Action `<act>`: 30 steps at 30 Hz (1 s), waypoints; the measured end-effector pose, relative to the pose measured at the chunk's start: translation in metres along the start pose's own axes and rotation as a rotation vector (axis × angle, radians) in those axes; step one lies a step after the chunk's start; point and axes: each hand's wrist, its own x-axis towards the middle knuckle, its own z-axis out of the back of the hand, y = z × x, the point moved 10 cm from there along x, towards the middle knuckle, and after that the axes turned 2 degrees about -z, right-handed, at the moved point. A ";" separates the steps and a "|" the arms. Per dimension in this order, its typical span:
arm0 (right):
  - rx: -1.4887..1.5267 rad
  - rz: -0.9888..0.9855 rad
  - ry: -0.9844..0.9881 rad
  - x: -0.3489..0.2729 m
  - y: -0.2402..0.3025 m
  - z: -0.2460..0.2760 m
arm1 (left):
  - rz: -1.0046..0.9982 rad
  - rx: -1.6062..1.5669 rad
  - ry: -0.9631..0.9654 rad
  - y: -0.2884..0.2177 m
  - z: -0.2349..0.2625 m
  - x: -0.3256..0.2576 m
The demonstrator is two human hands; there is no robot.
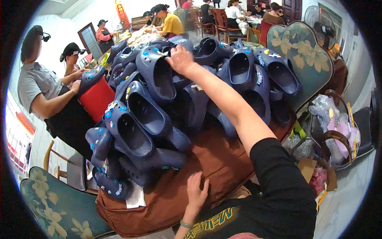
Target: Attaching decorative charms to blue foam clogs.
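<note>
A big heap of navy blue clogs [155,99] with small coloured charms covers a table under a brown cloth [207,167]. My right hand [181,59] reaches far over the heap and rests on top of a clog at its peak; whether the fingers grip it I cannot tell. My left hand [197,193] lies flat, fingers apart, on the brown cloth at the near edge, holding nothing.
Two people with head cameras work at the left; one holds a clog [89,77] over a red bin [96,99]. More people sit at tables in the back. A floral chair back [302,55] stands at right, a basket of bags [334,131] beside it, another floral chair [51,207] at lower left.
</note>
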 end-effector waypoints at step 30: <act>0.478 0.020 0.218 -0.369 -0.029 0.157 | 0.125 -0.813 0.087 -0.056 -0.009 0.016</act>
